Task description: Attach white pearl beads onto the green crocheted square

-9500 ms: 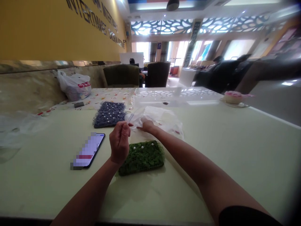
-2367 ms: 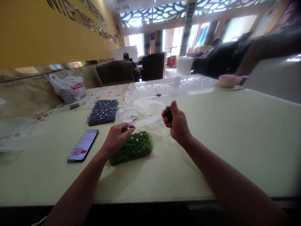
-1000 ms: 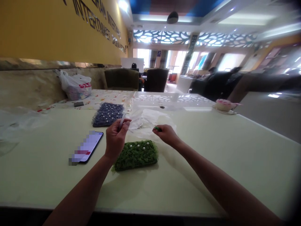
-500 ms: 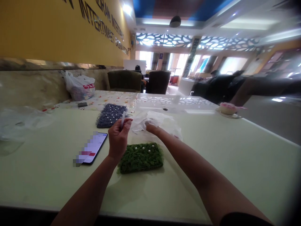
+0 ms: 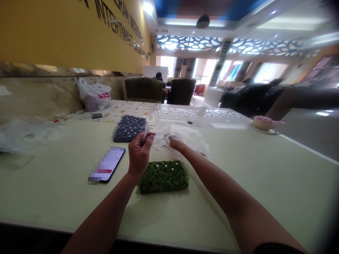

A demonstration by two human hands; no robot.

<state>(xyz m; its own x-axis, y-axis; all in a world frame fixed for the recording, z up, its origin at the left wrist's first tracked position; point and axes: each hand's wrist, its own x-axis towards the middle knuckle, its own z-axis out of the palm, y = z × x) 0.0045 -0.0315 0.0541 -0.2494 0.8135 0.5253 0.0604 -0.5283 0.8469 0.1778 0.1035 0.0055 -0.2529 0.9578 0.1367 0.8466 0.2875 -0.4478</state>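
A green knitted pad with white beads (image 5: pixel 163 176) lies on the pale table (image 5: pixel 265 176) in front of me. Just above its left end, my left hand (image 5: pixel 140 153) is raised and pinched shut on a thin white stick. My right hand (image 5: pixel 175 143) reaches past the pad into a crumpled clear plastic bag (image 5: pixel 186 137); its fingers are tucked under the plastic and hidden. A grey-blue beaded pad (image 5: pixel 130 128) lies farther back on the left.
A phone (image 5: pixel 108 164) lies face up left of the green pad. A white shopping bag (image 5: pixel 94 95) and clear plastic (image 5: pixel 23 132) sit at the far left. A pink flower dish (image 5: pixel 265 122) stands at the right. Armchairs (image 5: pixel 144 89) and seated people are beyond the table.
My right hand, which held a small green thing a second ago, has moved forward into the plastic bag. The left hand keeps the white stick raised. The view shifted slightly.
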